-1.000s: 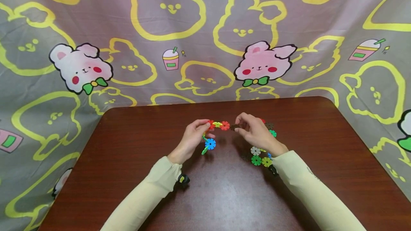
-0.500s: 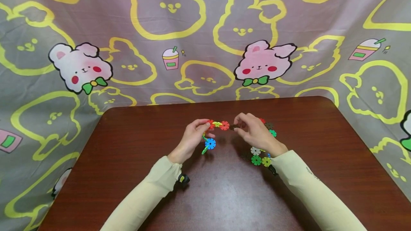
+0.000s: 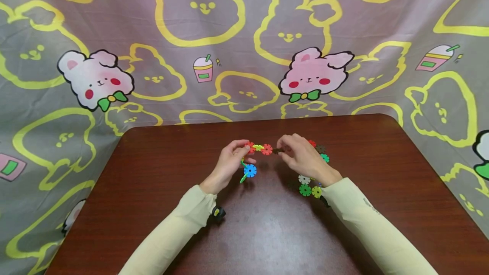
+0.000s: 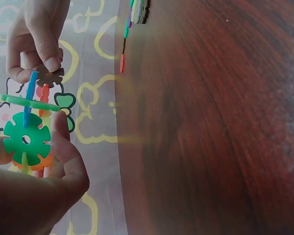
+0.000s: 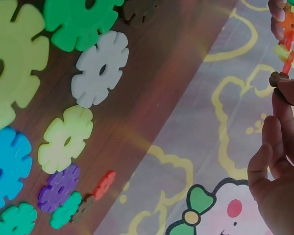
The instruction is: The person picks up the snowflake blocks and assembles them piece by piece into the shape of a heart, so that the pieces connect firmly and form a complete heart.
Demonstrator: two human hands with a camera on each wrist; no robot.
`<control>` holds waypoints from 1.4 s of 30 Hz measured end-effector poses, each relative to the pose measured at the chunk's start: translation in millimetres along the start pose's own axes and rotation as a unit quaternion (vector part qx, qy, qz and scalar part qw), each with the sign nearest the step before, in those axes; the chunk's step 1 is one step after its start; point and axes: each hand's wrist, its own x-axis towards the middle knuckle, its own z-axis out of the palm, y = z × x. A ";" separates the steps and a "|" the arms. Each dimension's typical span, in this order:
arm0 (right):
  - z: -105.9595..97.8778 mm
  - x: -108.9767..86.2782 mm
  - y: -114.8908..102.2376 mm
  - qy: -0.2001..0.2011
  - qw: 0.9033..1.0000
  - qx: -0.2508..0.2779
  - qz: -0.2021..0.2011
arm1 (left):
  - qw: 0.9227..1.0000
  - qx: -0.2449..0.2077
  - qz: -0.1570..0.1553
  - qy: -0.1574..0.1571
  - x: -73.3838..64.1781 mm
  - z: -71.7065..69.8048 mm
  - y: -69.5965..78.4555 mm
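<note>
My left hand [image 3: 228, 162] grips a chain of notched plastic snowflake discs, raised above the table. Along its top run a red disc [image 3: 267, 149], a yellow-green disc [image 3: 258, 147] and another red one at the fingers. A blue disc [image 3: 250, 170] and green discs hang below that hand; the left wrist view shows a green disc [image 4: 26, 139] up close, with an orange one partly hidden behind it. My right hand [image 3: 305, 156] pinches a brown disc [image 4: 51, 76] between thumb and fingers. In the right wrist view, the brown disc meets the chain's red end disc [image 5: 288, 62].
Loose discs lie on the brown table [image 3: 153, 207] beneath and beside the right forearm, among them a white disc [image 3: 304, 179], a green disc [image 3: 305, 190] and a purple disc [image 5: 59, 188]. A patterned curtain [image 3: 237, 58] hangs behind the table's far edge.
The right hand has rolled slightly over the brown disc, its fingertips shifting a little left. My left hand and the chain stay nearly still.
</note>
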 end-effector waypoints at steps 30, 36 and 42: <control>2.5 1.8 0.3 0.000 1.000 0.021 0.005 | 0.999 -0.030 -0.006 0.009 3.4 -2.7 3.8; 3.5 1.6 1.3 0.003 1.000 0.016 -0.008 | 1.000 -0.007 0.005 0.011 2.4 -0.5 2.4; 4.1 1.3 0.9 0.001 1.000 0.024 -0.017 | 0.999 0.026 0.039 0.015 3.1 0.7 0.2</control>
